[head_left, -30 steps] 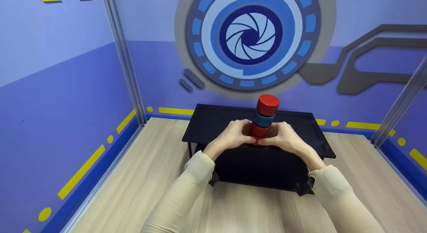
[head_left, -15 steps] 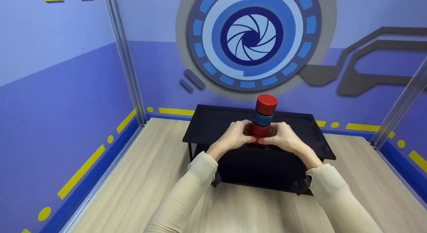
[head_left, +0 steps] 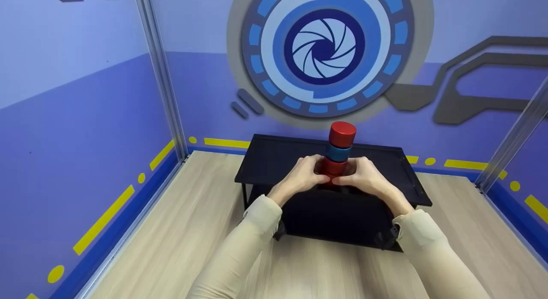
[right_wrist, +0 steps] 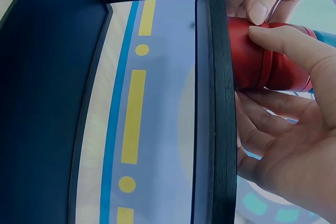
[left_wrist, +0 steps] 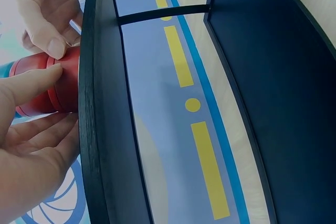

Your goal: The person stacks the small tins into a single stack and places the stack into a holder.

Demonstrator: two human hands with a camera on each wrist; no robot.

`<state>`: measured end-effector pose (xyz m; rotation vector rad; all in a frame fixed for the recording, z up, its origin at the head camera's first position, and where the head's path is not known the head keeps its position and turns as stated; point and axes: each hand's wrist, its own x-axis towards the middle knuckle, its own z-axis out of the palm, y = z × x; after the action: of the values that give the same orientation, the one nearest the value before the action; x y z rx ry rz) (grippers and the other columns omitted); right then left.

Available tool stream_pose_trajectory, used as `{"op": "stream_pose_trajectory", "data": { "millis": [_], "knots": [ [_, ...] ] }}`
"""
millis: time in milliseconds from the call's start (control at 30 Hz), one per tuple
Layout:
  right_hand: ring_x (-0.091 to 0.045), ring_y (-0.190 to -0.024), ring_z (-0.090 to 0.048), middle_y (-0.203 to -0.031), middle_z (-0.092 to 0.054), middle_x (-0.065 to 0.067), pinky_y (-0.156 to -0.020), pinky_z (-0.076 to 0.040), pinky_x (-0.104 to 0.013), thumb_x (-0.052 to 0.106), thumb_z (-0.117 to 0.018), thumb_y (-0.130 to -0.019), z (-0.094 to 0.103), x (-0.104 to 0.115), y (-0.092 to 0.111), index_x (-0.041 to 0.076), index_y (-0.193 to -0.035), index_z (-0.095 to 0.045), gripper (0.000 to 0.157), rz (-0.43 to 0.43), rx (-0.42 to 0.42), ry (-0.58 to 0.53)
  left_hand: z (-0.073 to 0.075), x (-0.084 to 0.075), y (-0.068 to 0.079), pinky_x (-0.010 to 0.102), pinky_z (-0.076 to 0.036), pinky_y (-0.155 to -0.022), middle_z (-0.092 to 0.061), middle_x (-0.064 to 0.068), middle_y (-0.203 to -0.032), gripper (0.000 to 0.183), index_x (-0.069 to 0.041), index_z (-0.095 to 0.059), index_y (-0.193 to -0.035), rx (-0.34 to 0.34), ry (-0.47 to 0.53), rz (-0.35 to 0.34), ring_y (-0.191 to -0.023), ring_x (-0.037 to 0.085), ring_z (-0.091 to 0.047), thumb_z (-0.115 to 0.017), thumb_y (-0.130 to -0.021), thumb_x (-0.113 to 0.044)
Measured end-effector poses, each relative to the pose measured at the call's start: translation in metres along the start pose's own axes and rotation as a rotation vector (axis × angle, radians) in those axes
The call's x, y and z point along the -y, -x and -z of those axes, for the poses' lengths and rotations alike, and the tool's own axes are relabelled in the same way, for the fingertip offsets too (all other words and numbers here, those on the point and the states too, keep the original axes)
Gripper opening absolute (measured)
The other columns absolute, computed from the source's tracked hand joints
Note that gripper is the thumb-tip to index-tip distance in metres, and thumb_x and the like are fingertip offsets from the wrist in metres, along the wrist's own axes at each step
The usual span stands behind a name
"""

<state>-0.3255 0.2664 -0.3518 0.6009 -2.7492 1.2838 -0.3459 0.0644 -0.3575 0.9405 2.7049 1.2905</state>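
A stack of short cylinders stands upright on the black two-tier shelf, close to its front edge. On top sits a red cylinder, above a blue cylinder; two more red ones are below. My left hand holds the lower red part from the left, thumb in front. From the right, my right hand grips the same part, the thumbs nearly meeting. In the left wrist view, the thumbs lie near the seam between the lowest red cylinder and the one above. Fingers partly hide these lower pieces.
The shelf's lower tier lies under the top board, with a thin frame bar between them. A wooden tabletop surrounds the shelf. Blue patterned walls and metal corner posts enclose the back and sides.
The stack's top has shifted very slightly left, and my left forearm a little to the right. Both hands keep their hold on the lower red part.
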Motion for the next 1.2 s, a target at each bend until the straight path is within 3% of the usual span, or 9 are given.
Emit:
{"op": "stream_pose_trajectory", "data": {
  "millis": [433,700,967,1200],
  "knots": [
    [-0.012,-0.080,-0.068,-0.102,-0.073,-0.019,-0.070,-0.052,-0.020,0.022,-0.078,-0.080,-0.001,-0.002,-0.001,-0.001,-0.117,-0.064,0.046,-0.009,-0.007,0.025,-0.001,0.001,0.001,0.026,-0.054,-0.083,-0.068,0.010,-0.118,0.045,-0.005,-0.055,-0.130,-0.002,0.005,0.015,-0.101,0.017,-0.067,-0.068,-0.088,-0.014],
    [-0.019,-0.086,-0.069,-0.105,-0.071,-0.019,-0.072,-0.053,-0.024,0.023,-0.076,-0.082,-0.001,0.000,0.004,-0.003,-0.121,-0.061,0.049,-0.029,0.011,0.060,0.001,0.002,0.008,0.027,-0.053,-0.086,-0.067,0.010,-0.120,0.047,-0.005,-0.052,-0.133,-0.013,0.015,0.026,-0.104,0.018,-0.066,-0.067,-0.088,-0.014],
    [-0.028,-0.094,-0.067,-0.120,-0.065,-0.023,-0.079,-0.055,-0.040,0.032,-0.068,-0.089,0.004,0.011,0.028,-0.003,-0.129,-0.056,0.055,-0.056,-0.038,0.178,0.013,-0.002,0.028,0.040,-0.044,-0.105,-0.051,0.014,-0.143,0.061,-0.004,-0.039,-0.145,-0.058,-0.019,0.076,-0.131,0.025,-0.050,-0.062,-0.092,-0.023],
    [-0.034,-0.103,-0.062,-0.127,-0.059,-0.026,-0.085,-0.052,-0.049,0.042,-0.063,-0.091,0.009,0.025,0.053,-0.006,-0.137,-0.046,0.068,-0.047,-0.154,0.266,0.026,-0.003,0.054,0.046,-0.032,-0.114,-0.040,0.011,-0.152,0.068,-0.009,-0.032,-0.150,-0.116,-0.061,0.055,-0.143,0.028,-0.033,-0.058,-0.094,-0.040]
  ]
}}
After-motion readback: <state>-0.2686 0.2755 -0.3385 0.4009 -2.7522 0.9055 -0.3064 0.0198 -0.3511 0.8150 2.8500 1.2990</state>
